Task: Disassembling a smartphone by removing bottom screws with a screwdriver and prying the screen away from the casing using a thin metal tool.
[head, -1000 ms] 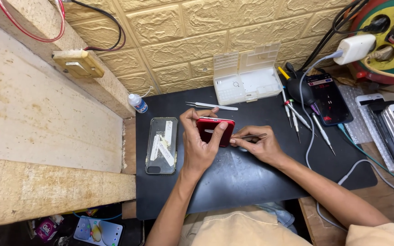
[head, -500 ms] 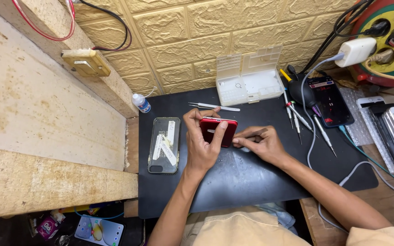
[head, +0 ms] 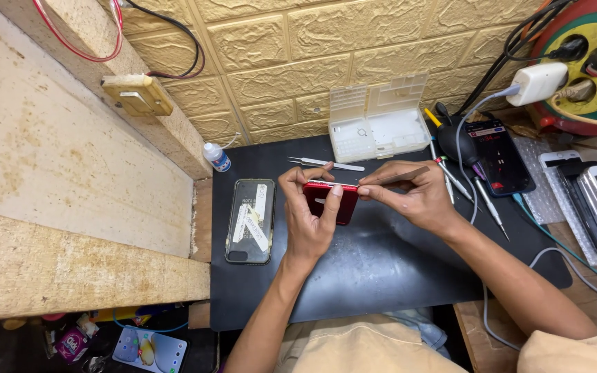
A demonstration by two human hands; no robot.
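Red phone (head: 332, 202), black mat (head: 381, 269), tan brick-pattern wall (head: 312, 62), translucent white parts box (head: 379, 123), yellow-green-red cable reel (head: 584, 62).

Left hand (head: 310, 220) grips red phone (head: 332, 202) upright on black mat (head: 381, 269) — right hand (head: 416, 197) presses tweezers (head: 394, 177) against top edge.

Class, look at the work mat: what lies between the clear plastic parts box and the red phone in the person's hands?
In the head view, metal tweezers lie on the black mat between parts box and red phone.
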